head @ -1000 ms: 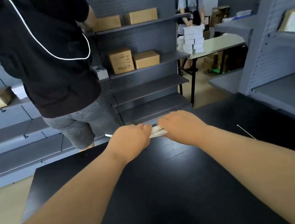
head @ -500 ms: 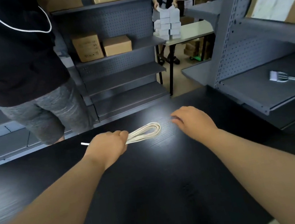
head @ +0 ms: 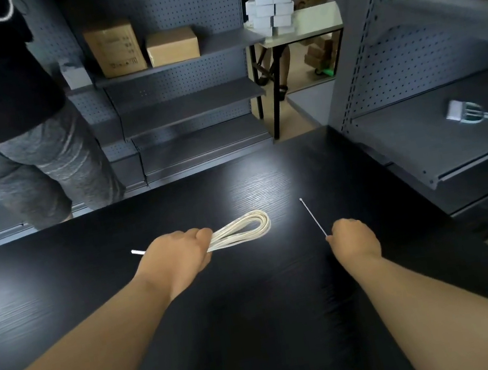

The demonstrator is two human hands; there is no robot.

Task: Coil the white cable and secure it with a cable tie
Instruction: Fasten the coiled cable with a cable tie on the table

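— Has the right hand left the white cable?
— Yes. The coil sits gripped in the left hand, loops poking right over the tabletop; the right hand now pinches the near end of the cable tie beside it.

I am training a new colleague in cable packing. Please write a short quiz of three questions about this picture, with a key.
1. True or false: the left hand grips the coiled cable.
2. What does the right hand pinch? A) scissors B) the tie C) nothing
3. Is the tie already around the cable?

Key: 1 true. 2 B. 3 No; it is apart from the coil, to its right.
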